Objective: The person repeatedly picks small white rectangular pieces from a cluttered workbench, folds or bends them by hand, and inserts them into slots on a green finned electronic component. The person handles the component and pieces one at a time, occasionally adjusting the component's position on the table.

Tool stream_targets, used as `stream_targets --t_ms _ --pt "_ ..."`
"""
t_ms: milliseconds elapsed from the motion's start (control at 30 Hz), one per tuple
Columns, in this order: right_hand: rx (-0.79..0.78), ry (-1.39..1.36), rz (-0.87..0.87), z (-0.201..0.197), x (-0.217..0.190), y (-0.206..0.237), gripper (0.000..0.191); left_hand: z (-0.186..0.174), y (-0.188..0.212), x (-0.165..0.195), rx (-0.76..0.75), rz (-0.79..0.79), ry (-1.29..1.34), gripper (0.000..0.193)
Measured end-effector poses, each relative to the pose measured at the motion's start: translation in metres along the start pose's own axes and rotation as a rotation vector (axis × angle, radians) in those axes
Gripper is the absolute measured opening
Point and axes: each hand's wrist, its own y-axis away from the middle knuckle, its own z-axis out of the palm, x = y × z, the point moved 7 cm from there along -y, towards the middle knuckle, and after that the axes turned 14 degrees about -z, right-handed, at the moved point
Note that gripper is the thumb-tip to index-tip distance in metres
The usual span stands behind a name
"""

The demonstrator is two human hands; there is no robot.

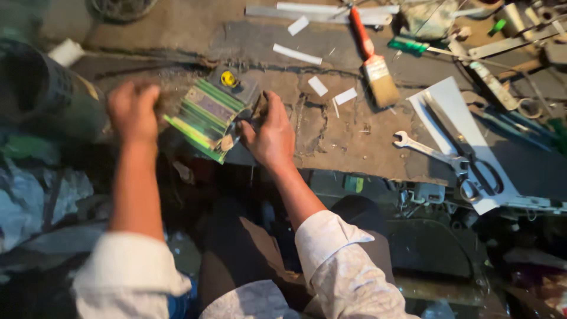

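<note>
A grimy, dust-caked workbench point(354, 147) fills the upper view, with the person's dark-trousered lap below it. At about ten o'clock from the picture's centre the left hand point(133, 109) is curled, blurred, at the left end of a green striped block point(204, 118), and whether it grips the block I cannot tell; the right hand point(269, 133) is closed on the block's right end. Towards two o'clock lie a red-handled paintbrush point(372, 56), and at three o'clock a spanner point(422, 147) beside scissors point(466, 159) on a white sheet point(449, 97).
</note>
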Motion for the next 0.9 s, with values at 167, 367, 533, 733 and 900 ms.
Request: stream_targets --t_ms 167,367,533,733,900 --pt "0.031 -0.112 -0.078 -0.036 0.009 0.004 0.039 -0.042 0.137 -0.047 -0.048 0.117 0.026 0.027" --pt "-0.045 0.359 -0.094 -0.111 0.047 -0.027 0.021 -0.083 0.237 -0.105 -0.124 -0.121 -0.011 0.034" --pt "-0.203 0.631 0.069 -0.109 0.068 -0.055 0.031 -0.074 0.277 -0.110 -0.150 -0.222 -0.245 0.036" --pt "-0.224 0.623 0.007 -0.097 0.078 -0.056 0.022 -0.075 0.296 -0.095 -0.143 -0.201 -0.396 0.033" --pt "-0.170 0.567 0.012 -0.106 0.087 -0.051 0.020 -0.060 0.310 -0.089 -0.150 -0.169 -0.413 0.035"
